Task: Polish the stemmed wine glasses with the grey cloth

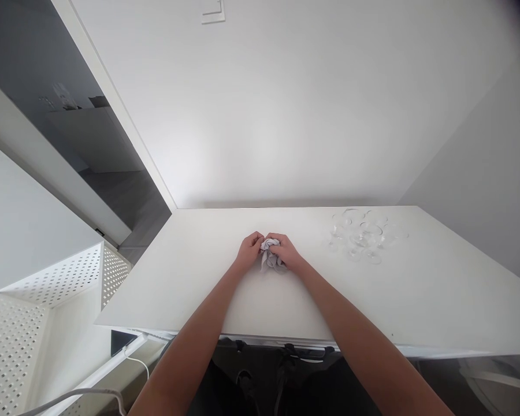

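A crumpled pale grey cloth (270, 257) is bunched between my hands over the middle of the white table (190, 277). My right hand (287, 252) grips it from the right, with the thumb pressed into the folds. On the other side, my left hand (249, 249) has its fingers closed at the cloth's left edge. A loose end hangs down toward the tabletop. Below the right fingers a faint curved edge shows; I cannot tell whether a clear object is inside the folds. To the right, several clear glasses (371, 230) stand grouped near the wall.
A white wall (286, 115) rises behind the table. At the left are a doorway and a white perforated rack (56, 277), with a cable (82, 392) near it. A dark chair or bag lies below the table's front edge.
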`<state>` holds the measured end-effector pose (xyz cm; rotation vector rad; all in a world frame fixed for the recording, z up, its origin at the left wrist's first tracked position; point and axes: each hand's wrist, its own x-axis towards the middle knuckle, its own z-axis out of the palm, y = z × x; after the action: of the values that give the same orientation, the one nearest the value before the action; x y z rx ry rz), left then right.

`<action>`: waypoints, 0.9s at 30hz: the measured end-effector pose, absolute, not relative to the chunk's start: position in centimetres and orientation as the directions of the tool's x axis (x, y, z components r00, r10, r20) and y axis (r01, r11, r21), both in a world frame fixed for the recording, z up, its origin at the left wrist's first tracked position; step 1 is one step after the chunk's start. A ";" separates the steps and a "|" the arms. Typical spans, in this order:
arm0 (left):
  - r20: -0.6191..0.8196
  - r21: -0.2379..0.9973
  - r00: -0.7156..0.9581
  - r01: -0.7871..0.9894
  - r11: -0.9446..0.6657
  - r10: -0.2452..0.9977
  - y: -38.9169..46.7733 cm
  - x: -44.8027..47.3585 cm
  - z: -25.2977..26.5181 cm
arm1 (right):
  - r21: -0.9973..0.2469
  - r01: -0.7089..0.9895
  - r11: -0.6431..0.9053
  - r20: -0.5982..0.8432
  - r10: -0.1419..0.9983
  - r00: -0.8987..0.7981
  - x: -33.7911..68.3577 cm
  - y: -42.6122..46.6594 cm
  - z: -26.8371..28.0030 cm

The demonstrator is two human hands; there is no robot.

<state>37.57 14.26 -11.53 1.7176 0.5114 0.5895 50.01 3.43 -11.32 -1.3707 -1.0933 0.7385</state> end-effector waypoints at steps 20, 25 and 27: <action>0.164 0.964 0.895 -0.057 -0.260 0.414 13.5 36.6 -10.1 | -0.937 0.349 -0.029 0.156 0.857 0.491 49.0 1.0 -9.8; 0.116 0.993 0.935 -0.111 -0.033 0.334 13.7 36.3 -9.7 | -0.529 0.686 -0.500 0.298 0.647 0.702 48.3 -4.6 -11.2; 0.094 0.993 0.955 -0.109 0.037 0.280 13.6 36.1 -9.5 | -0.330 0.637 -0.697 0.320 0.552 0.770 48.5 -7.3 -12.5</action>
<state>36.15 13.57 -9.51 1.5063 0.1391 0.2999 48.51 -7.34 -12.54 -2.5399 -0.9003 -0.2729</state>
